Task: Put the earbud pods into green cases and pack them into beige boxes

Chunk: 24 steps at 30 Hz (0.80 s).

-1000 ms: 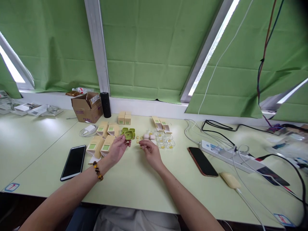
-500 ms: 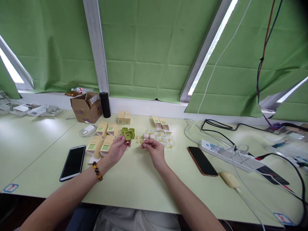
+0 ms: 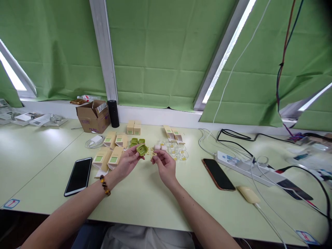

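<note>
A small green square cup with a slot in its base is pinched in my left hand, its hollow side facing me. My right hand grips a small yellowish plastic piece between thumb and fingertips, slightly apart from the cup. Behind the cup, more green cups sit on the table. Several tiny yellowish pieces lie between my hands. Beyond my right fingers are pale pink cylinders and several clear plastic cups with yellow centres.
Open cardboard boxes lie left of my left hand, near a black-screened phone. Two small boxes stand behind. At right are another phone, a power strip and loose cables. A brown carton stands at the back.
My left hand has brought the green cup slightly right and tilted it more towards me. My right hand has shifted slightly down, with the small piece now showing more clearly.
</note>
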Each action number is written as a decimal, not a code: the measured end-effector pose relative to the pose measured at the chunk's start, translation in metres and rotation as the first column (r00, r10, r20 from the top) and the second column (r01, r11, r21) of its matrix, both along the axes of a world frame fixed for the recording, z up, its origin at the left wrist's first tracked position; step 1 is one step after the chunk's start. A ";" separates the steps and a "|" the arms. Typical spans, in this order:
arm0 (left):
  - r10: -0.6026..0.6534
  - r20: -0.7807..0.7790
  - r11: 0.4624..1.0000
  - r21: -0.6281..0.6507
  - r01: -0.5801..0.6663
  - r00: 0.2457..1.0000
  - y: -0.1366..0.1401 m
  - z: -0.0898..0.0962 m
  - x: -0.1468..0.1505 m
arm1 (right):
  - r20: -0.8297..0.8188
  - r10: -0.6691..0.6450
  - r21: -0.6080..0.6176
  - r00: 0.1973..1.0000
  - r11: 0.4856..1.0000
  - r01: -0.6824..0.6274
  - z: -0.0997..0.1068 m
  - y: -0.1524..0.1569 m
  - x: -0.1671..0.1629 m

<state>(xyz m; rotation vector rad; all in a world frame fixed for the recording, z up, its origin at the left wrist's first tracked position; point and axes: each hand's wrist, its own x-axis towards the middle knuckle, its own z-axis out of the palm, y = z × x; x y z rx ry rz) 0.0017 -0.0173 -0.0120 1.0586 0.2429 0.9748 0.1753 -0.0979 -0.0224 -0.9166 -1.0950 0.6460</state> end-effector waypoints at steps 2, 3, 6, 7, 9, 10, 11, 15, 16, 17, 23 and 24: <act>0.007 -0.036 0.999 0.038 -0.006 0.999 0.000 -0.002 0.000 | 0.012 -0.032 0.014 0.999 0.999 0.032 0.000 -0.002 -0.001; 0.016 -0.053 0.998 0.060 -0.013 0.998 0.000 -0.004 0.000 | 0.020 -0.055 0.022 0.998 0.998 0.055 0.000 -0.002 -0.001; 0.043 -0.096 0.992 0.126 -0.030 0.994 0.001 -0.008 0.001 | 0.068 -0.120 0.061 0.990 0.991 0.116 -0.001 -0.004 -0.001; 0.046 -0.106 0.989 0.147 -0.030 0.993 0.001 -0.009 0.002 | 0.094 -0.141 0.081 0.986 0.988 0.134 -0.002 -0.004 -0.001; 0.043 -0.132 0.982 0.186 -0.018 0.990 0.002 -0.011 0.002 | 0.168 -0.194 0.134 0.966 0.976 0.173 -0.002 -0.005 0.000; 0.041 -0.149 0.979 0.201 -0.010 0.988 0.002 -0.011 0.003 | 0.216 -0.229 0.168 0.949 0.966 0.194 -0.002 -0.005 0.000; 0.039 -0.168 0.977 0.214 -0.002 0.985 0.001 -0.011 0.003 | 0.266 -0.267 0.210 0.926 0.954 0.215 -0.002 -0.006 0.000; 0.052 -0.226 0.969 0.248 0.006 0.973 -0.003 -0.008 0.004 | 0.418 -0.388 0.391 0.822 0.893 0.223 0.001 -0.007 0.000; 0.063 -0.232 0.966 0.259 -0.001 0.971 -0.004 -0.008 0.004 | 0.442 -0.410 0.424 0.798 0.879 0.217 0.001 -0.006 0.000; 0.077 -0.239 0.962 0.272 -0.010 0.968 -0.005 -0.007 0.004 | 0.464 -0.433 0.451 0.773 0.866 0.215 0.001 -0.006 0.000; 0.131 -0.270 0.944 0.327 -0.037 0.954 -0.009 -0.008 0.005 | 0.553 -0.559 0.545 0.618 0.804 0.240 0.000 -0.004 0.004; 0.136 -0.272 0.941 0.337 -0.038 0.953 -0.008 -0.008 0.005 | 0.562 -0.570 0.554 0.599 0.797 0.239 0.000 -0.004 0.004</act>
